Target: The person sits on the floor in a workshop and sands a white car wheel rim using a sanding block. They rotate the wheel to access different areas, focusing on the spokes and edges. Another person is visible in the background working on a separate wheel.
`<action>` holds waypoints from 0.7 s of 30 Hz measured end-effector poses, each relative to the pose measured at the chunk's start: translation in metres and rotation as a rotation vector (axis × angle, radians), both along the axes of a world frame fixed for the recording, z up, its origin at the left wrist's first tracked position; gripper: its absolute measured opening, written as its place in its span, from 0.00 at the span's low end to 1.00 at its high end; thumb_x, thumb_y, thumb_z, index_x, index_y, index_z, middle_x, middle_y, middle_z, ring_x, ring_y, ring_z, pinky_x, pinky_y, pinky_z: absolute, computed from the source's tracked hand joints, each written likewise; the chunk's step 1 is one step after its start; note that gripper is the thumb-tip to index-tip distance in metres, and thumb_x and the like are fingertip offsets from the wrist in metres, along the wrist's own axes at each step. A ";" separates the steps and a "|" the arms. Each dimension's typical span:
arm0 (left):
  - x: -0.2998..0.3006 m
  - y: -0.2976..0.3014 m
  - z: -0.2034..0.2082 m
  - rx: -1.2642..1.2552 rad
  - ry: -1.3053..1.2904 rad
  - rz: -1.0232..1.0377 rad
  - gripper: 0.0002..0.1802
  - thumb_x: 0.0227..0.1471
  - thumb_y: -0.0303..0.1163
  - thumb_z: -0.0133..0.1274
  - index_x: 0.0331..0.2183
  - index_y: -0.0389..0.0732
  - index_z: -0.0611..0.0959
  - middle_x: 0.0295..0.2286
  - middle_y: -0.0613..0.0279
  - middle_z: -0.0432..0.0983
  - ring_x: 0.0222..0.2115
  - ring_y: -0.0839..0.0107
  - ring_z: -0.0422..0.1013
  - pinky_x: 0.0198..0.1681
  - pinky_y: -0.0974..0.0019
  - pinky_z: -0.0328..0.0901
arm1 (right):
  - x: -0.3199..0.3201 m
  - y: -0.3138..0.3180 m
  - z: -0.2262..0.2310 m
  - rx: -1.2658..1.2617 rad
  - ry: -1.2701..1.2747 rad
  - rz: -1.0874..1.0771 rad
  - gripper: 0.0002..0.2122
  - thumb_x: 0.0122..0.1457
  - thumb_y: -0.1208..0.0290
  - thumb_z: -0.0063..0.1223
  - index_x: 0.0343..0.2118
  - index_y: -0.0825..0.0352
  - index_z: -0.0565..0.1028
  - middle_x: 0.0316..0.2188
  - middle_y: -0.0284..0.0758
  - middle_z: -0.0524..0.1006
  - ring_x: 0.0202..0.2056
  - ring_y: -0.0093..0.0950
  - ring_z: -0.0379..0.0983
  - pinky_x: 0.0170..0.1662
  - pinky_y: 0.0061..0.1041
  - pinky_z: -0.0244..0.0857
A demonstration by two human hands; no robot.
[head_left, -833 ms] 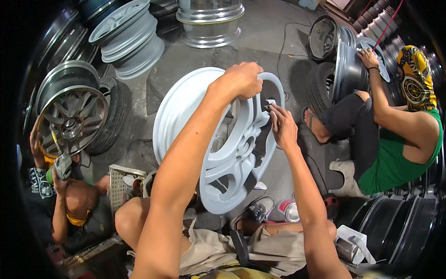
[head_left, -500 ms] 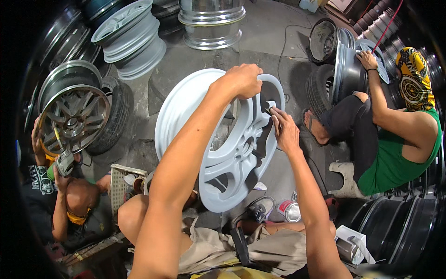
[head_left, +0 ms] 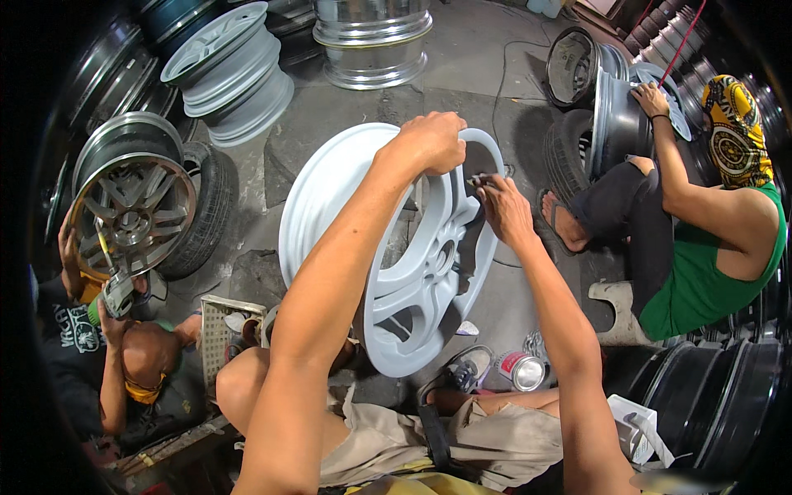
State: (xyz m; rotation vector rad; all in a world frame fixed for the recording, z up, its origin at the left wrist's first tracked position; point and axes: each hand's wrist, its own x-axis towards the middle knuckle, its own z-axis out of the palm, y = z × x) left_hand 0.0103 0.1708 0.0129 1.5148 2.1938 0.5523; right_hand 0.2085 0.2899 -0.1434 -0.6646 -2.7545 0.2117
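A light grey alloy wheel rim (head_left: 326, 190) stands tilted in front of me, its spoked face turned to the right. My left hand (head_left: 433, 144) is closed over the top edge of the rim; its fingertips are partly hidden. At the upper right of the spoked face, my right hand (head_left: 505, 208) pinches a small folded grey piece (head_left: 475, 180) that looks like sandpaper. The fingers of this hand are bent close together beside an opening between the spokes. My left forearm covers part of the barrel.
A co-worker (head_left: 718, 239) in green sits at right with a wheel (head_left: 619, 124). Another person (head_left: 148, 346) at left holds a power tool (head_left: 115, 293) near a spoked wheel (head_left: 136, 214). A tin can (head_left: 525, 371) and a plastic basket (head_left: 216, 346) stand nearby.
My right hand has drawn back slightly toward me along the spoked face, and the folded piece shows less between its fingers. My left hand keeps its hold. The view has shifted a little.
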 end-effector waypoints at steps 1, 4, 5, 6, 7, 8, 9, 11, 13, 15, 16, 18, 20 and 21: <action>-0.001 -0.001 -0.001 -0.014 -0.008 0.002 0.24 0.57 0.35 0.51 0.54 0.37 0.80 0.46 0.40 0.79 0.50 0.44 0.74 0.57 0.51 0.66 | 0.006 -0.005 0.001 -0.030 0.045 0.025 0.12 0.67 0.67 0.50 0.48 0.62 0.80 0.49 0.31 0.77 0.46 0.37 0.75 0.47 0.36 0.72; -0.002 -0.007 -0.004 0.027 -0.017 0.014 0.22 0.57 0.35 0.52 0.52 0.38 0.81 0.45 0.40 0.80 0.50 0.44 0.74 0.56 0.51 0.66 | 0.021 -0.011 0.005 -0.105 0.153 0.097 0.12 0.68 0.66 0.49 0.47 0.62 0.81 0.48 0.32 0.78 0.45 0.39 0.76 0.47 0.37 0.72; -0.002 -0.008 -0.002 0.035 -0.011 -0.008 0.22 0.57 0.35 0.52 0.52 0.38 0.81 0.45 0.40 0.80 0.50 0.44 0.74 0.56 0.50 0.66 | 0.016 -0.005 0.005 -0.136 0.131 0.116 0.12 0.68 0.66 0.48 0.47 0.62 0.81 0.48 0.32 0.78 0.44 0.39 0.77 0.47 0.37 0.73; -0.001 -0.006 -0.002 0.072 0.022 0.001 0.21 0.57 0.35 0.52 0.51 0.38 0.82 0.45 0.40 0.80 0.50 0.44 0.74 0.56 0.50 0.66 | 0.007 0.006 0.005 -0.160 0.111 0.139 0.12 0.68 0.66 0.48 0.48 0.62 0.81 0.48 0.32 0.78 0.43 0.40 0.78 0.46 0.38 0.73; 0.000 -0.002 -0.001 0.056 0.013 -0.010 0.22 0.57 0.35 0.52 0.51 0.38 0.82 0.45 0.40 0.80 0.50 0.44 0.74 0.56 0.50 0.66 | 0.002 0.015 0.006 -0.183 0.091 0.163 0.13 0.68 0.66 0.47 0.49 0.62 0.81 0.48 0.33 0.78 0.42 0.41 0.78 0.46 0.38 0.73; -0.001 -0.002 0.000 0.032 -0.001 -0.004 0.22 0.57 0.35 0.52 0.52 0.38 0.81 0.45 0.40 0.80 0.50 0.44 0.74 0.56 0.50 0.66 | 0.000 0.018 0.009 -0.172 -0.030 0.135 0.13 0.69 0.65 0.47 0.50 0.61 0.80 0.49 0.33 0.79 0.41 0.43 0.79 0.45 0.39 0.74; -0.001 -0.003 0.000 0.009 -0.016 0.001 0.22 0.57 0.35 0.52 0.52 0.38 0.81 0.45 0.40 0.80 0.50 0.44 0.74 0.57 0.50 0.66 | 0.003 0.017 0.009 -0.173 -0.020 0.155 0.13 0.69 0.65 0.47 0.50 0.61 0.80 0.49 0.33 0.79 0.42 0.43 0.79 0.45 0.39 0.74; 0.002 -0.009 -0.003 0.014 0.015 -0.020 0.25 0.55 0.33 0.50 0.54 0.39 0.80 0.47 0.42 0.79 0.50 0.45 0.74 0.57 0.51 0.67 | 0.016 0.011 0.008 -0.173 -0.003 0.193 0.13 0.69 0.64 0.47 0.50 0.60 0.81 0.50 0.32 0.79 0.43 0.42 0.79 0.45 0.40 0.73; 0.001 -0.012 -0.004 0.012 0.032 -0.019 0.26 0.55 0.32 0.48 0.55 0.39 0.79 0.48 0.42 0.79 0.50 0.45 0.75 0.57 0.51 0.67 | 0.020 0.009 0.009 -0.155 0.018 0.211 0.13 0.68 0.64 0.48 0.50 0.60 0.81 0.51 0.32 0.78 0.43 0.43 0.78 0.45 0.41 0.73; 0.001 -0.010 0.005 0.005 0.035 -0.031 0.26 0.55 0.32 0.48 0.55 0.39 0.79 0.49 0.43 0.78 0.51 0.45 0.74 0.57 0.51 0.67 | 0.013 0.014 0.014 -0.127 0.006 0.188 0.13 0.68 0.64 0.48 0.50 0.60 0.81 0.50 0.32 0.79 0.43 0.44 0.78 0.44 0.41 0.74; 0.002 -0.007 0.003 0.004 0.039 -0.031 0.26 0.55 0.32 0.48 0.55 0.39 0.79 0.50 0.43 0.78 0.51 0.45 0.74 0.57 0.51 0.67 | 0.005 0.014 0.013 -0.152 0.045 0.157 0.13 0.68 0.64 0.49 0.50 0.60 0.81 0.50 0.32 0.79 0.41 0.45 0.79 0.42 0.42 0.74; 0.006 -0.005 -0.002 0.004 0.046 -0.008 0.26 0.55 0.32 0.48 0.55 0.39 0.79 0.50 0.43 0.77 0.52 0.45 0.73 0.58 0.52 0.66 | 0.005 0.007 0.004 -0.142 0.105 0.101 0.13 0.68 0.64 0.49 0.50 0.60 0.80 0.49 0.32 0.79 0.41 0.44 0.79 0.41 0.41 0.74; 0.007 -0.006 -0.004 -0.009 0.028 -0.005 0.26 0.55 0.32 0.48 0.56 0.39 0.79 0.50 0.42 0.77 0.52 0.46 0.73 0.58 0.52 0.67 | 0.017 -0.008 -0.004 -0.120 0.151 0.047 0.13 0.68 0.64 0.49 0.49 0.60 0.80 0.49 0.31 0.80 0.41 0.44 0.79 0.41 0.41 0.75; 0.008 -0.006 -0.002 -0.017 0.018 -0.003 0.26 0.55 0.32 0.48 0.56 0.39 0.79 0.50 0.42 0.77 0.52 0.46 0.73 0.58 0.52 0.67 | 0.019 -0.010 -0.003 -0.133 0.158 0.028 0.13 0.68 0.64 0.48 0.49 0.59 0.80 0.50 0.31 0.80 0.41 0.44 0.79 0.41 0.41 0.74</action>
